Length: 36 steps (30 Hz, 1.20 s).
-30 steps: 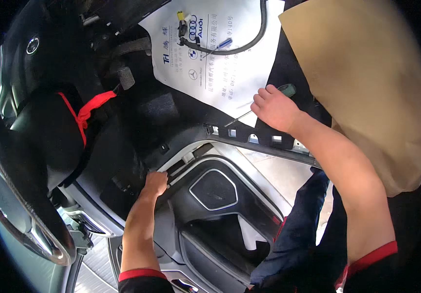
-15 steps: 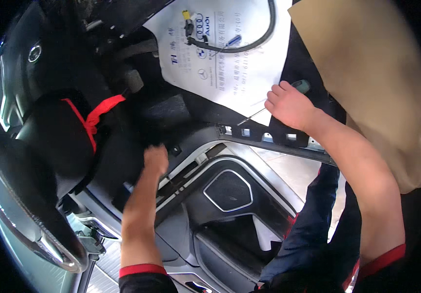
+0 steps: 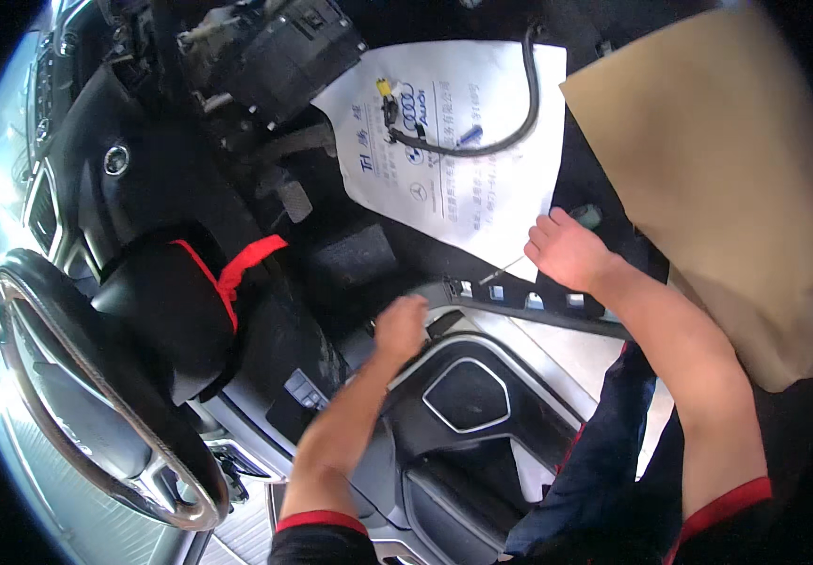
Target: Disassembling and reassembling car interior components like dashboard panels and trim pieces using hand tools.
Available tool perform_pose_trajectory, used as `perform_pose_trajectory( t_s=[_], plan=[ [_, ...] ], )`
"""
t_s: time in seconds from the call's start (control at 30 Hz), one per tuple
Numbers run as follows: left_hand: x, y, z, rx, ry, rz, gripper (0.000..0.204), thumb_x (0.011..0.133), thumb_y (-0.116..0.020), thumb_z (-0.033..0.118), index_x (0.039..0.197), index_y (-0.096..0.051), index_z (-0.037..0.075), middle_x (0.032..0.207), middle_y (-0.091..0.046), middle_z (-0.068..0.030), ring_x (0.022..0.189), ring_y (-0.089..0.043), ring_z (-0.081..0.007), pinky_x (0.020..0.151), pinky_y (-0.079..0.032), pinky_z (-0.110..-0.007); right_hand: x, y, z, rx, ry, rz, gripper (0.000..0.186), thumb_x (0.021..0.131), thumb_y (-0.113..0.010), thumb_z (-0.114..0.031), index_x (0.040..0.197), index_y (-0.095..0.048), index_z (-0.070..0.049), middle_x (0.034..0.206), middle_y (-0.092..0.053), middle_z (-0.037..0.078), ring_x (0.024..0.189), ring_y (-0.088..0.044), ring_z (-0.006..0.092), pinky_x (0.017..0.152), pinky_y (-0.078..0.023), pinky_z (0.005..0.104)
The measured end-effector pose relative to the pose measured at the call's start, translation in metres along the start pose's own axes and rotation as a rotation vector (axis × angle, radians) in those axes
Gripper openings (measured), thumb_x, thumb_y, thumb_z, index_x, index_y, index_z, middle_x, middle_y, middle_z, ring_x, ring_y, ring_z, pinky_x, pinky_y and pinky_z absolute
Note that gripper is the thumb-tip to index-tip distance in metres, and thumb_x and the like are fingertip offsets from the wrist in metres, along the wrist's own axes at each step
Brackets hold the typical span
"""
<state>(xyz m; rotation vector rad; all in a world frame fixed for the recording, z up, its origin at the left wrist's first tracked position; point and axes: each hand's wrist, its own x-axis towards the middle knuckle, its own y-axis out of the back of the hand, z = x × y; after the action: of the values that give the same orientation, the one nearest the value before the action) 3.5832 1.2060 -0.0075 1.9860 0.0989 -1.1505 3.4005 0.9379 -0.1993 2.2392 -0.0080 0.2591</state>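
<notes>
My right hand (image 3: 569,250) is closed around a screwdriver. Its dark green handle (image 3: 587,217) sticks out past my fingers, and the thin metal shaft (image 3: 503,270) points left over the door sill (image 3: 550,317), above its row of square holes. My left hand (image 3: 401,330) is curled at the left end of the sill, against the dark trim by the door opening. Its fingers are slightly blurred, and whatever they hold is hidden. Below it is the opened door's inner panel (image 3: 425,443) with a silver-edged speaker cover (image 3: 466,395).
A printed white paper mat (image 3: 482,179) covers the footwell floor. On it lie a black cable (image 3: 531,104) with a yellow-tipped connector (image 3: 386,91) and a small blue tool (image 3: 470,137). Brown paper (image 3: 708,169) spreads at right. The steering wheel (image 3: 105,377) and pedals (image 3: 293,200) are left.
The view has swung, so the car interior sits lower and further right. My left hand has moved right along the trim. My right hand still holds the screwdriver near the sill.
</notes>
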Motion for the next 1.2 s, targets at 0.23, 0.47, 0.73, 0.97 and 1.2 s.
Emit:
perform_pose_trajectory(
  t_s=[0.23,0.47,0.73,0.97,1.2],
  plan=[
    [0.03,-0.012,0.158,-0.805,-0.017,0.125,0.026,0.103,-0.05,0.021,0.113,-0.065,0.002,0.103,-0.068,-0.0207,0.1,-0.065,-0.0393,0.089,-0.05,-0.043,-0.005,0.002,0.003,0.02,-0.009,0.002,0.011,0.081,-0.06,-0.02,0.081,-0.066,-0.011,0.085,-0.063,0.005,0.091,-0.059,0.0239,0.081,-0.044,0.038],
    [0.138,0.014,0.082,-1.31,0.33,0.233,0.031,0.087,-0.051,0.006,0.116,-0.061,0.0,0.079,-0.057,-0.004,0.062,-0.056,-0.0152,0.06,-0.053,-0.032,0.0,0.004,0.002,-0.004,-0.003,0.019,0.009,0.078,-0.061,-0.019,0.078,-0.064,-0.01,0.081,-0.061,0.004,0.086,-0.058,0.0223,0.078,-0.043,0.0362],
    [0.165,0.117,-0.164,-1.121,0.505,1.072,0.025,0.09,-0.046,0.013,0.099,-0.067,0.002,0.089,-0.061,-0.0105,0.077,-0.059,-0.0249,0.068,-0.051,-0.039,0.008,0.004,0.0,0.028,-0.017,0.118,0.008,0.076,-0.062,-0.018,0.076,-0.062,-0.01,0.078,-0.059,0.003,0.084,-0.058,0.0223,0.077,-0.043,0.0352],
    [0.195,0.081,-0.115,-0.762,0.679,1.287,0.036,0.095,-0.043,0.016,0.107,-0.067,-0.008,0.116,-0.066,-0.0286,0.114,-0.06,-0.0422,0.104,-0.043,-0.044,-0.01,0.0,0.007,0.01,-0.058,0.004,0.009,0.076,-0.062,-0.018,0.076,-0.062,-0.009,0.079,-0.059,0.004,0.084,-0.057,0.0226,0.078,-0.043,0.0356],
    [0.152,0.071,-0.192,-0.407,0.674,1.217,0.03,0.097,-0.05,0.02,0.105,-0.064,-0.005,0.103,-0.069,-0.021,0.09,-0.064,-0.0328,0.078,-0.051,-0.046,0.003,0.004,0.002,0.036,-0.03,0.05,0.011,0.077,-0.061,-0.019,0.08,-0.063,-0.009,0.08,-0.059,0.003,0.084,-0.056,0.0216,0.079,-0.042,0.0361]
  ],
)
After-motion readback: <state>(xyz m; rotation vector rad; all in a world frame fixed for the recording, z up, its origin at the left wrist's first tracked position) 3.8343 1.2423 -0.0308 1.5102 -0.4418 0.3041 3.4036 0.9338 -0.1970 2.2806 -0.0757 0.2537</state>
